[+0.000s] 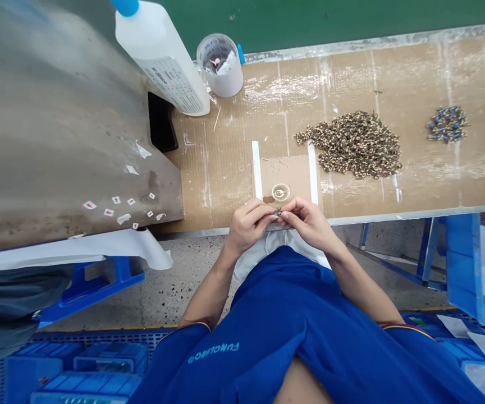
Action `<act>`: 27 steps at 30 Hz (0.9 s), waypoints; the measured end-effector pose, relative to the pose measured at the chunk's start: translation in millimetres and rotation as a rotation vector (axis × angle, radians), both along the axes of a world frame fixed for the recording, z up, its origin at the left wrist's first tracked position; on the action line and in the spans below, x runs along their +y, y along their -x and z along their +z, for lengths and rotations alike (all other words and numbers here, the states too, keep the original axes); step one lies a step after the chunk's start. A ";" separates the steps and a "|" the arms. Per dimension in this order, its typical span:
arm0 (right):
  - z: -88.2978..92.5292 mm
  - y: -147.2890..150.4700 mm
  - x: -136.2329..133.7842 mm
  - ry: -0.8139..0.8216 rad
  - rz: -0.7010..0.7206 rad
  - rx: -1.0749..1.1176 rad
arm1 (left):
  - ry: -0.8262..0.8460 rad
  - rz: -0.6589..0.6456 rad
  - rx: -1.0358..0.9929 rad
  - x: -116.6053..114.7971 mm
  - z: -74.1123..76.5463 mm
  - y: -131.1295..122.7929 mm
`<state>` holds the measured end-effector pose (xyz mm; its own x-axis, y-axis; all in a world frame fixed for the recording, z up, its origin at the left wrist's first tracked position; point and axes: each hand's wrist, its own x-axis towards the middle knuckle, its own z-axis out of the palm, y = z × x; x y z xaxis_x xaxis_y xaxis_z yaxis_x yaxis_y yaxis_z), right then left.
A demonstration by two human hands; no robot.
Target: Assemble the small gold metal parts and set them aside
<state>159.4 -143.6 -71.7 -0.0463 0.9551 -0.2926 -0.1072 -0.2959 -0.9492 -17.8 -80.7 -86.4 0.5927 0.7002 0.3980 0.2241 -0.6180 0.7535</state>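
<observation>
Close together at the table's front edge, my left hand (248,225) and my right hand (306,222) pinch a tiny part (277,212) with blue and brassy bits between their fingertips. Its exact kind is too small to make out. Just beyond the fingers sits a small round clear dish (280,192) holding a thin pale item. To the right lies a large heap of small brown and cream parts (358,145). Farther right is a smaller pile of blue and brown parts (448,124).
A white bottle (162,62) with a blue cap and a tub of scraps (221,73) stand at the back left, near a black object (161,122) and a thin stick (216,119). A metal surface (57,123) borders the left. Blue crates (463,264) stand below right.
</observation>
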 end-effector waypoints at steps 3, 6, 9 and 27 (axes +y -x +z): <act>0.5 -1.7 0.1 -0.002 -0.007 0.030 | -0.001 -0.010 0.029 1.5 1.3 -0.6; -0.2 -3.0 -0.1 -0.008 -0.019 0.043 | -0.040 -0.021 0.039 2.3 1.1 -1.3; -0.1 -5.0 0.6 0.000 0.009 0.009 | -0.142 -0.017 0.045 1.3 -0.9 -1.9; 5.3 -9.6 7.1 -0.036 0.196 -0.183 | -0.109 -0.129 0.100 5.0 -1.9 4.8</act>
<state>169.0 -136.5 -66.3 -0.1807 0.9431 -0.2791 0.1233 -0.2598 -0.9578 -22.5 -75.8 -88.3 0.7153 0.5717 0.4018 0.2078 -0.7231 0.6588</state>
